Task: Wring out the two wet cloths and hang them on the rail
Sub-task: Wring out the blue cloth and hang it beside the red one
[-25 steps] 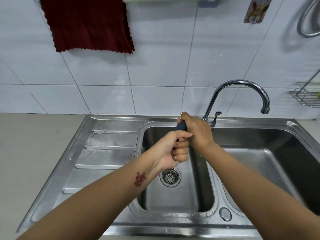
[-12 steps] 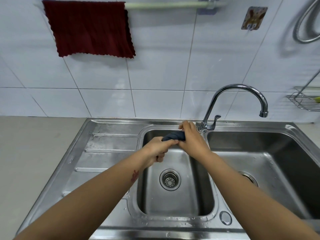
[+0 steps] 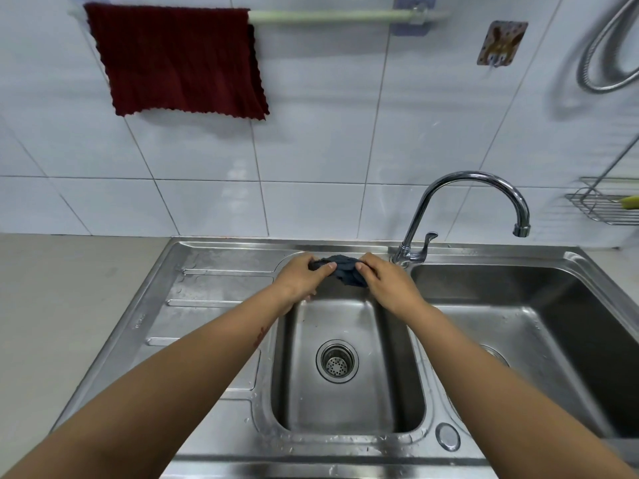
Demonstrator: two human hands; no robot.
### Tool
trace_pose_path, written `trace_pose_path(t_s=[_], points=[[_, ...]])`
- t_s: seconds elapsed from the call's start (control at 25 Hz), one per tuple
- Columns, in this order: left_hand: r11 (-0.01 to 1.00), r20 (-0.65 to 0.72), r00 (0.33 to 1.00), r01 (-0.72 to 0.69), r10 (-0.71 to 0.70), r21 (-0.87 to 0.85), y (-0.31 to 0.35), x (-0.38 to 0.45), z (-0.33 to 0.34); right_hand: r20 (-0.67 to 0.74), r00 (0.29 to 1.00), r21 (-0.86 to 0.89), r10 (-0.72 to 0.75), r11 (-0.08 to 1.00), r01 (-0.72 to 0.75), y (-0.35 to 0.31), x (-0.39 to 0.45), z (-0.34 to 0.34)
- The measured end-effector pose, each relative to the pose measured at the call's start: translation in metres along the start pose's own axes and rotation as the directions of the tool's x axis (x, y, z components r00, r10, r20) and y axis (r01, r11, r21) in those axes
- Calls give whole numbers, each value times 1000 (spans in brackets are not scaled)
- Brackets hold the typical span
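A small dark blue cloth [image 3: 345, 271], bunched up, is held over the back of the left sink basin [image 3: 345, 402]. My left hand [image 3: 301, 278] grips its left end and my right hand [image 3: 383, 281] pinches its right end. A dark red cloth [image 3: 179, 60] hangs spread on the left part of the pale green rail [image 3: 332, 16] on the tiled wall.
A chrome tap [image 3: 470, 198] curves over the right basin [image 3: 539, 326]. The drainboard [image 3: 214, 295] lies left of the basins. A wire rack [image 3: 608, 205], a hose [image 3: 608, 53] and a wall hook [image 3: 501, 43] are at the right.
My hands have moved apart and the cloth has loosened from a tight vertical twist into a bunch held sideways. The view has tilted up, showing the rail.
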State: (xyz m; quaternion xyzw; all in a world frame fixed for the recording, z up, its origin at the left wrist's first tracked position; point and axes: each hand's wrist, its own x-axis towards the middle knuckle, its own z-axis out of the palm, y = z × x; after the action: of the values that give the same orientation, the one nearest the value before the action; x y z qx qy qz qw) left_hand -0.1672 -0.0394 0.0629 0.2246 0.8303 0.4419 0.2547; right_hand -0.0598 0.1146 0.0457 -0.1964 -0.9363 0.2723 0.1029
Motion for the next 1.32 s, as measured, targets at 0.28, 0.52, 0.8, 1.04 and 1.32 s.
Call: trace_pose_path(t_s=[0.28, 0.52, 0.8, 1.04, 1.32], points=[[922, 25, 994, -111, 110, 370, 3, 3, -8, -100, 994, -174, -43, 984, 25, -13, -5, -9], [874, 55, 983, -181, 175, 451, 5, 1, -7, -55, 997, 172, -59, 983, 68, -30, 0, -16], [909, -34, 930, -350, 366, 225, 19, -1, -8, -46, 999, 356, 4, 934, 12, -39, 1, -15], [955, -150, 960, -257, 235, -151, 30, -6, -5, -74, 991, 564, 109, 825, -49, -42, 8, -26], [940, -78, 987, -155, 138, -303, 42, -5, -8, 16, 978, 766, 209, 626, -147, -42, 10, -29]])
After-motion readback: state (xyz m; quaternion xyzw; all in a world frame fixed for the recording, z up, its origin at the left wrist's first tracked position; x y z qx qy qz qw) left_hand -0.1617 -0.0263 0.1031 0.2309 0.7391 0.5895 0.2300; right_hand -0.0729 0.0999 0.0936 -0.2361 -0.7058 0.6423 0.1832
